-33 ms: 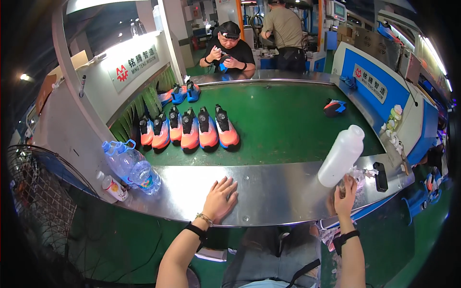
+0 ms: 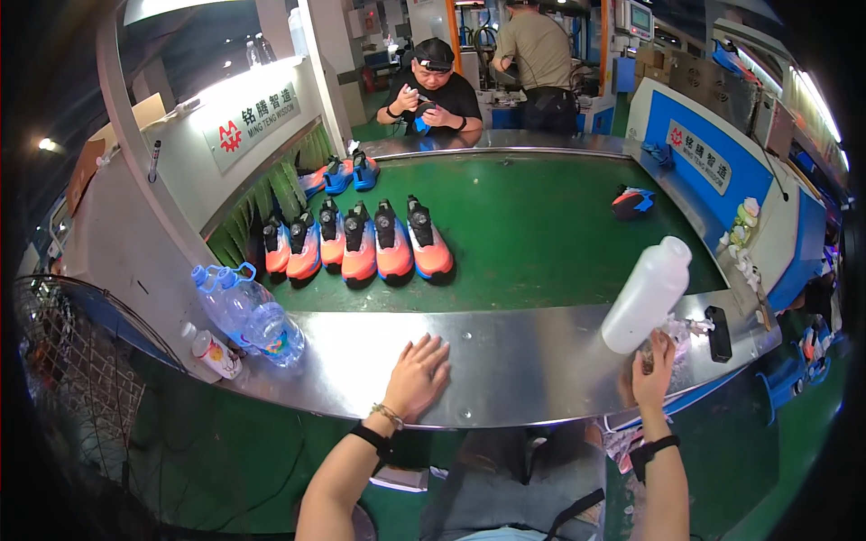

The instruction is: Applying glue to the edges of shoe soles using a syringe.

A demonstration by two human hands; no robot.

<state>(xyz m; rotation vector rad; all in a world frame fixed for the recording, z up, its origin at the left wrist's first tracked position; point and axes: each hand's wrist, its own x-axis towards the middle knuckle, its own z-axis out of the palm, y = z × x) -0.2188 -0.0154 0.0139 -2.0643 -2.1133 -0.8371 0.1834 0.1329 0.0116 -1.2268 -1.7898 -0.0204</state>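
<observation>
My left hand (image 2: 416, 377) rests flat on the steel front edge (image 2: 514, 370) of the worktable, holding nothing, its fingers stretched out. Further right, my right hand (image 2: 651, 379) has its fingers curled round a small brownish thing (image 2: 648, 357), mostly hidden and too unclear to name. Just beyond that hand a tall white plastic bottle (image 2: 646, 296) stands on the steel. Crumpled clear plastic (image 2: 678, 347) lies beside my right fingers, and a black phone (image 2: 718, 334) is to its right. Several orange, blue and black sneakers (image 2: 358, 245) stand in a row on the green surface, left of centre.
Large clear water bottles (image 2: 257, 316) and a small white bottle (image 2: 213, 352) stand at the left. One sneaker (image 2: 633, 202) lies far right; several others (image 2: 338, 176) are at the far left. Across the table a person (image 2: 433, 95) works on a shoe. A fan (image 2: 77, 379) is at lower left.
</observation>
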